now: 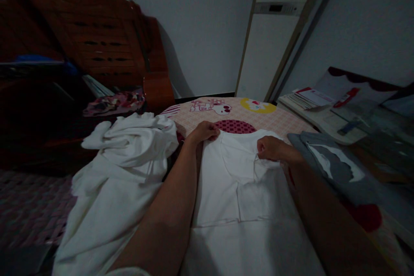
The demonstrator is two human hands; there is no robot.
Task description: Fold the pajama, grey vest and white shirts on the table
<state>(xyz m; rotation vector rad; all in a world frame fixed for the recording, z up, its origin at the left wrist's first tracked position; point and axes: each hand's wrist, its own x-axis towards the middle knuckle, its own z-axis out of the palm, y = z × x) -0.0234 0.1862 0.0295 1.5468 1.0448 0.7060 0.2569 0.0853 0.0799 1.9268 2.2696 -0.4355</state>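
A white garment (239,189) lies spread flat on a table covered with a pink patterned cloth (207,114). My left hand (204,132) is closed on the garment's far left edge. My right hand (271,148) pinches a fold of the same white garment near its far right side. Both forearms reach forward over the fabric.
A crumpled white hooded garment (129,146) hangs off the table's left side. A grey garment with a white print (333,166) lies to the right. Papers and booklets (318,101) sit at the back right. Dark wooden furniture (97,39) stands at the left by the wall.
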